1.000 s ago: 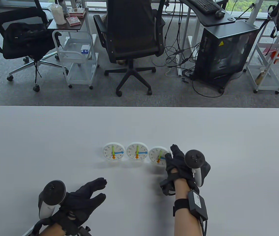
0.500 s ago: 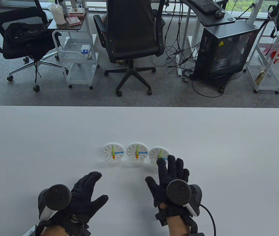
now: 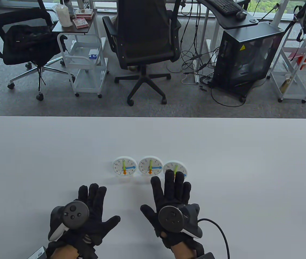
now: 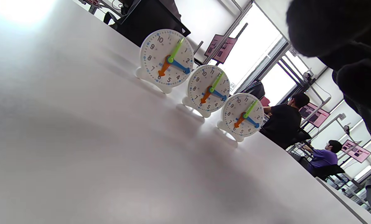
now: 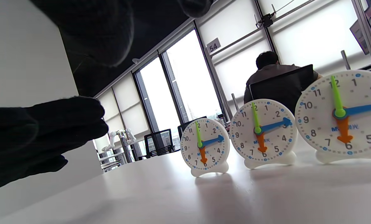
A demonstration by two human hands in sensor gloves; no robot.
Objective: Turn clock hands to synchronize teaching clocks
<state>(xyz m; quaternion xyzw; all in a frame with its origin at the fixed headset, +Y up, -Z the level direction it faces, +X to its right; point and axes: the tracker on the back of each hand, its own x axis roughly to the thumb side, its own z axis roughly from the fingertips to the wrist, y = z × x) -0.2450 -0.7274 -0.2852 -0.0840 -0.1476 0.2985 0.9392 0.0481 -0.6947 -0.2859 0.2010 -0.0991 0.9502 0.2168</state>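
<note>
Clocks, three small white teaching ones, stand upright in a row across the middle of the white table, faces toward the lower edge of the table view: the left clock, the middle clock and the right clock. The row's long axis runs left to right in the frame. On each face the green hand points up near 12, the blue hand toward 3 and the orange hand down toward 6 (plain in the right wrist view, where the right clock is cut off at the frame's right edge). In the table view the right hand's fingertips cover the right clock's lower face; whether they touch it cannot be told. That hand lies flat, fingers spread, holding nothing. The left hand, likewise spread and empty, rests lower left of the clocks, well apart from them.
</note>
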